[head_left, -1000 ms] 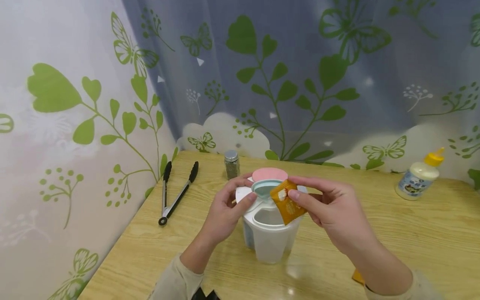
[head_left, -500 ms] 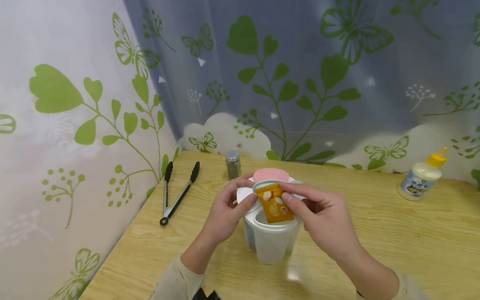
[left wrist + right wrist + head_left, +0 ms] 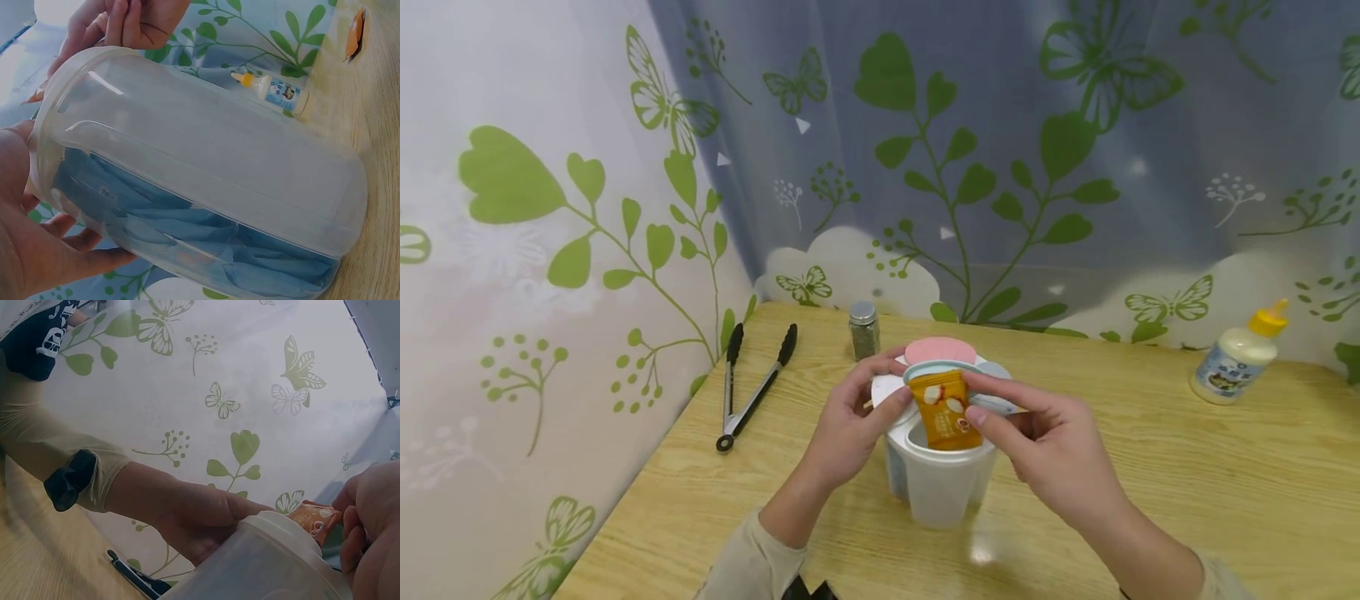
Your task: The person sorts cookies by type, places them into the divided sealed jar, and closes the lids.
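A clear round container (image 3: 943,496) with a divided white top stands on the table. Its teal flap (image 3: 928,367) is raised behind the front opening. My left hand (image 3: 842,433) grips the container's top from the left, thumb at the flap and packet edge. My right hand (image 3: 1060,450) pinches an orange snack packet (image 3: 946,408) at its right edge, tilted over the front opening. Through the wall in the left wrist view, blue packets (image 3: 275,262) fill one compartment; the compartment beside it looks whitish. A pink lid (image 3: 938,350) lies closed at the back.
Black-tipped tongs (image 3: 748,400) lie spread to the left. Behind the container stands a small glass jar (image 3: 864,332) with a silver cap. A yellow-capped squeeze bottle (image 3: 1232,362) stands far right. Another orange packet (image 3: 355,34) lies on the table.
My right hand has moved left, bringing the orange packet from the opening's right side to directly over it, its printed face turned towards me. The left hand keeps its grip.
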A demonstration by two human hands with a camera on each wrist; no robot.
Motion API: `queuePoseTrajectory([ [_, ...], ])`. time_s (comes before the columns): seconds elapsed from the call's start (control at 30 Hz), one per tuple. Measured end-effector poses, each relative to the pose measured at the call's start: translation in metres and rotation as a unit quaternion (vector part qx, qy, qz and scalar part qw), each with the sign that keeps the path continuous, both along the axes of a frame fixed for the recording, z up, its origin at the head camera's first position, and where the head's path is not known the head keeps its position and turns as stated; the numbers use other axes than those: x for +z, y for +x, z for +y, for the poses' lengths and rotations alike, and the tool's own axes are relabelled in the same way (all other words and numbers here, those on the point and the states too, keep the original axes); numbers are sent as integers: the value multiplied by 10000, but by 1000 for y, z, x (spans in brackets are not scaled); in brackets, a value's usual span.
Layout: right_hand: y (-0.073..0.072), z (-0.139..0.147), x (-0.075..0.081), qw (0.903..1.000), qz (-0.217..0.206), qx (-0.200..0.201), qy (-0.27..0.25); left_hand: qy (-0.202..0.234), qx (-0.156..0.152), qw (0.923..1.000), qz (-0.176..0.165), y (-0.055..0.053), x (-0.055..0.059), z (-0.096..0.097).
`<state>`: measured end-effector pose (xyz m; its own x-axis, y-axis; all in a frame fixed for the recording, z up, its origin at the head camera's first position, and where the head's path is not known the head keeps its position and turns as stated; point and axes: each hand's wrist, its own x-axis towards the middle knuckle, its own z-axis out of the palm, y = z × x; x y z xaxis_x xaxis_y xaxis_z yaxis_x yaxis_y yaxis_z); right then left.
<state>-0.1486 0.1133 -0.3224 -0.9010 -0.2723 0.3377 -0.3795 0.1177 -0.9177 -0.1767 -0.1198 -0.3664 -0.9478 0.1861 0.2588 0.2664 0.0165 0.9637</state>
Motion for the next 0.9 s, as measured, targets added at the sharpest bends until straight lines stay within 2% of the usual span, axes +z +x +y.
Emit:
queuePoseTrajectory([
  [0.2, 1, 1, -4, 9990, 155, 396, 135, 49, -49, 10000, 72, 0, 1, 0],
  [0.5, 4, 12, -9, 9975, -449, 441, 321, 18, 34, 10000, 69, 0, -1, 0],
  [0.67, 2, 25, -17, 9958, -567, 720, 62, 4, 94, 9999, 49, 0, 0, -1],
  [0.9, -1, 48, -31, 9930, -390, 1055, -373, 2, 123, 9999, 72, 0, 0, 0],
])
